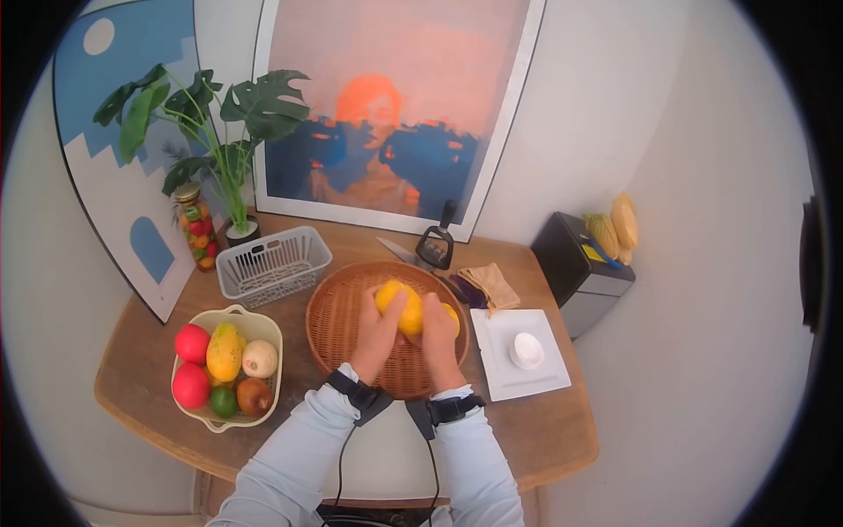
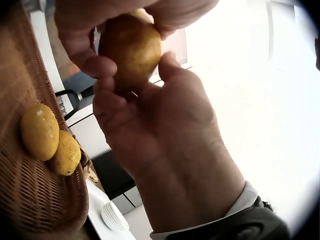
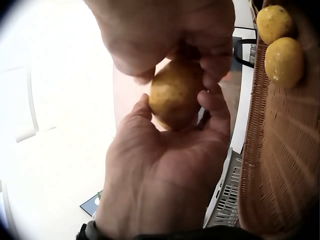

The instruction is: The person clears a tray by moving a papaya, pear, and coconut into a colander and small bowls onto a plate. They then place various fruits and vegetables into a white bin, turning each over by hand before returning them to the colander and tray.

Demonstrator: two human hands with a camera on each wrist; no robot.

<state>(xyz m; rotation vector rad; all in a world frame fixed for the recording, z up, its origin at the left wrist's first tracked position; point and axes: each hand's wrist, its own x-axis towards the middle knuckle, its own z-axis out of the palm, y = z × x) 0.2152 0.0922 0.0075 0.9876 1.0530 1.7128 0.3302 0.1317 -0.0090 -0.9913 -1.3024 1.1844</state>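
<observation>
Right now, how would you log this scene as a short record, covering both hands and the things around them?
Left hand: grips a yellow fruit
Right hand: grips the same fruit
Held above: round wicker basket
Inside basket: two more yellow fruits
Left of it: cream basket of produce
Right of it: square white plate with small white dish

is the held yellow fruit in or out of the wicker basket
Out: both wrist views show the left hand and right hand holding the yellow fruit above the wicker basket.

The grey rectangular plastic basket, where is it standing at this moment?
In the head view, the basket stands left of centre on the brown wooden table, between the green potted plant and the round brown wicker tray.
</observation>
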